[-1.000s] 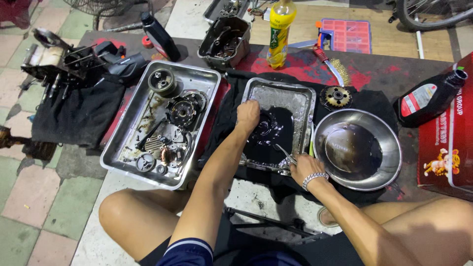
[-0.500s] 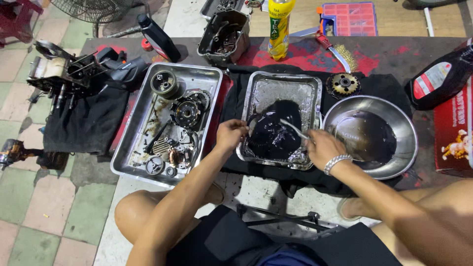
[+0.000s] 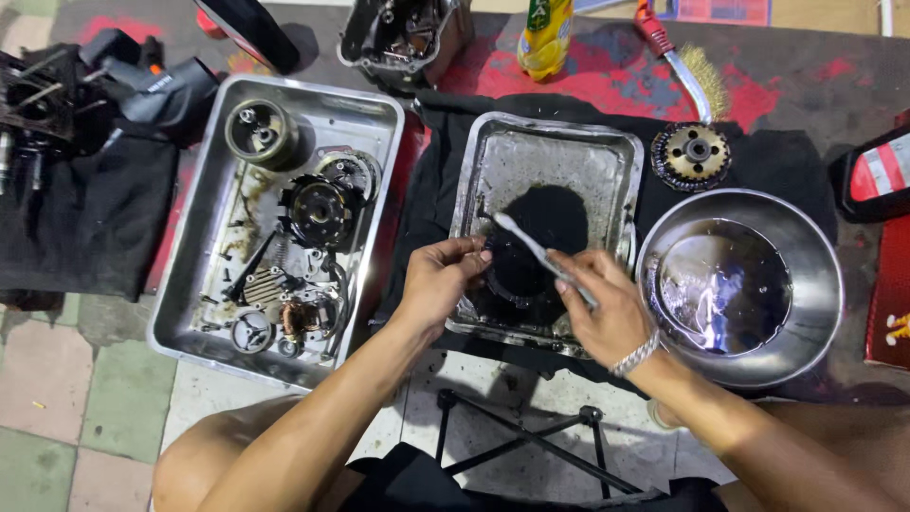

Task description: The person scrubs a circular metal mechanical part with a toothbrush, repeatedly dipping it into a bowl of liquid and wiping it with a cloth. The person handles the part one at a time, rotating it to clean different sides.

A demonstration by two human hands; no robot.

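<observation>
My left hand (image 3: 438, 280) grips the near left edge of a round black engine part (image 3: 527, 265) that lies in dark oily liquid in the middle metal tray (image 3: 559, 156). My right hand (image 3: 602, 303), with a metal bracelet on the wrist, holds a toothbrush (image 3: 536, 248). The brush's head points up and left, over the black part. Both hands hover over the near end of this tray.
A larger metal tray (image 3: 370, 114) on the left holds several engine parts, gears and springs. A round steel bowl (image 3: 739, 284) of liquid sits at right. Beyond are a sprocket-like gear (image 3: 695, 155), a wire brush (image 3: 697, 81), a yellow bottle (image 3: 545, 33), a dark engine casing (image 3: 403, 33) and black cloths (image 3: 90, 218).
The view has drawn closer to the middle tray. My left hand has come back from the tray's centre to the part's near edge, and my right hand has raised the brush over the part.
</observation>
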